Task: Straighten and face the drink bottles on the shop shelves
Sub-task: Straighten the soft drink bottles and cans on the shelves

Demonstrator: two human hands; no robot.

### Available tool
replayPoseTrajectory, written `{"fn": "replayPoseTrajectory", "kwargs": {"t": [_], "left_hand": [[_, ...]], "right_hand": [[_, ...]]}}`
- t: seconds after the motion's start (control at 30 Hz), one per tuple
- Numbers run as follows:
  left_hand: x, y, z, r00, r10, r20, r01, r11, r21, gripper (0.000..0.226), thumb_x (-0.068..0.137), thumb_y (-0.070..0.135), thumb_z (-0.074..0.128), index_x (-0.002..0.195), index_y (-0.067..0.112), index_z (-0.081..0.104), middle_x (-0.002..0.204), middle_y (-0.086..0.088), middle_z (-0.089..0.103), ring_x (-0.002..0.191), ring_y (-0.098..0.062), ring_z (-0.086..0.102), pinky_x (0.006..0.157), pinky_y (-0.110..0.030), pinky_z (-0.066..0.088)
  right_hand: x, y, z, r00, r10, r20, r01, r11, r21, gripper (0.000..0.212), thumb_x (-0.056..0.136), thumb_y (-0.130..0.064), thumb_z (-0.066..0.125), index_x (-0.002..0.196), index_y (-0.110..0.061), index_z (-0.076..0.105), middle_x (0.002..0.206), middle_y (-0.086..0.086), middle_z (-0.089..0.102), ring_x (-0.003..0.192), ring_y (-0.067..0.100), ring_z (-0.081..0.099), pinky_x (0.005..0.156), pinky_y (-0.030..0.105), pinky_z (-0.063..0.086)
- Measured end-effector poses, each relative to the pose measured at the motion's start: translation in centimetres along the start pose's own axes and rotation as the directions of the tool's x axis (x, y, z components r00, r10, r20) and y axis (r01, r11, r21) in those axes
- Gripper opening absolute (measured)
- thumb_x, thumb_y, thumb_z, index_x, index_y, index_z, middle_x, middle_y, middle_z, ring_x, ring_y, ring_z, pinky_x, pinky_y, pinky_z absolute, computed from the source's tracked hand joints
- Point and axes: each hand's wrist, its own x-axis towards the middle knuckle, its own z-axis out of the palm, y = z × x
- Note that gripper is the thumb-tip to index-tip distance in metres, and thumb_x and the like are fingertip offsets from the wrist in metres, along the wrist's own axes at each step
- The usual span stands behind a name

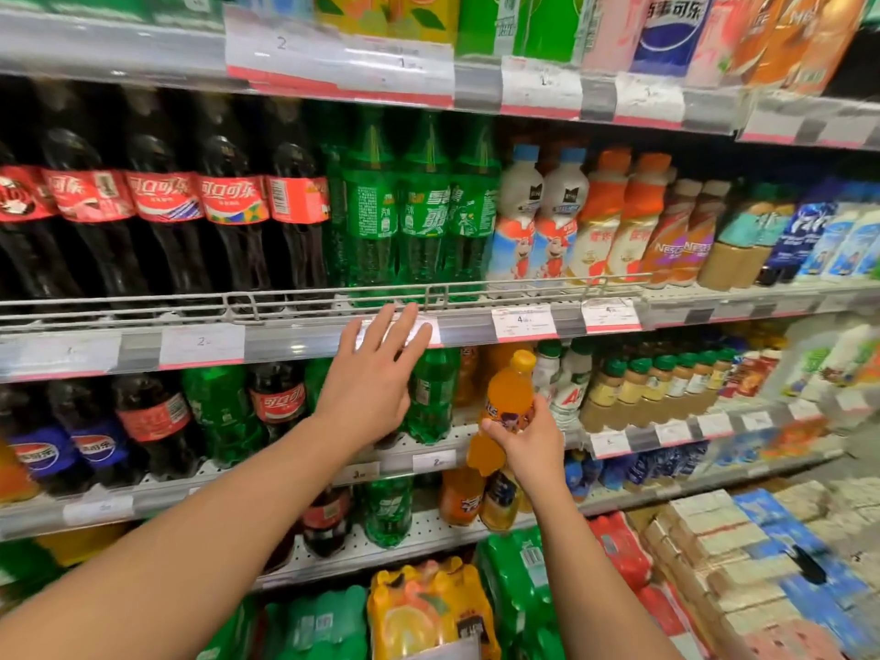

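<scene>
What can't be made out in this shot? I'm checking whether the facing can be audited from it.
Head view only:
- Price tags: print too small and blurred to read.
- Green bottle: partly hidden behind the left hand.
- Orange bottle: label partly covered by the right hand gripping it.
- Top-shelf cartons: cut off by the upper edge.
- Back rows: hidden by front bottles.

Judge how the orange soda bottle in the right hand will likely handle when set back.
The orange soda bottle looks full, so probably hefty for its size. Tall and narrow, it may tip if nudged. The right hand grips its smooth waist; possibly slippery.
</scene>
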Motion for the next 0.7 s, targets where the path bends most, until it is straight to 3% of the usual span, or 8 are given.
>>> {"fn": "replayPoseTrajectory", "kwargs": {"t": [0.13,0.3,0.4,0.53,0.7], "left_hand": [[0.1,-0.2,0.4,1.0,-0.001,-0.029,0.001,1.0,0.022,0.082,0.087,0.037,0.061,0.159,0.02,0.025,0.168,-0.01,0.016,0.153,-0.036,0.017,0.117,-0.059,0.021],[0.2,0.2,0.5,0.999,-0.011,-0.037,0.013,0.999,0.053,0.081,0.088,0.038,0.057,0.159,0.019,0.024,0.168,-0.012,0.014,0.153,-0.037,0.016,0.117,-0.061,0.019],[0.3,0.3,0.6,0.999,-0.015,-0.04,0.018,0.998,0.062,0.081,0.087,0.038,0.057,0.159,0.019,0.024,0.168,-0.012,0.014,0.153,-0.038,0.017,0.117,-0.061,0.019],[0.3,0.3,0.4,0.999,-0.018,-0.035,0.02,0.997,0.072,0.082,0.087,0.038,0.057,0.159,0.019,0.022,0.168,-0.013,0.013,0.153,-0.038,0.016,0.117,-0.061,0.018],[0.3,0.5,0.6,0.999,-0.025,-0.036,0.027,0.996,0.082,0.083,0.087,0.037,0.055,0.16,0.019,0.02,0.169,-0.013,0.01,0.153,-0.038,0.014,0.117,-0.062,0.018]], "right_hand": [[1.6,1.4,0.5,0.995,0.075,-0.064,-0.066,0.989,0.135,0.052,0.078,-0.034,0.088,0.115,-0.034,0.052,0.107,-0.01,0.069,0.101,0.02,0.068,0.093,0.041,0.055],[2.4,1.5,2.0,0.991,0.071,-0.11,-0.044,0.973,0.227,0.048,0.079,-0.031,0.088,0.111,-0.038,0.052,0.109,-0.012,0.067,0.104,0.018,0.066,0.097,0.04,0.053],[2.9,1.0,3.0,0.994,0.056,-0.091,-0.037,0.98,0.196,0.059,0.081,-0.031,0.086,0.127,-0.024,0.051,0.117,-0.004,0.065,0.11,0.02,0.063,0.099,0.036,0.049],[3.3,0.6,4.2,0.999,0.017,-0.034,-0.013,0.991,0.133,0.067,0.085,-0.024,0.084,0.138,-0.018,0.045,0.115,-0.006,0.058,0.107,0.015,0.057,0.094,0.027,0.041],[4.1,0.7,5.7,0.999,-0.037,-0.036,0.037,0.999,-0.02,0.053,0.08,-0.029,0.087,0.113,-0.022,0.046,0.104,-0.002,0.063,0.096,0.023,0.062,0.085,0.035,0.049]]}}
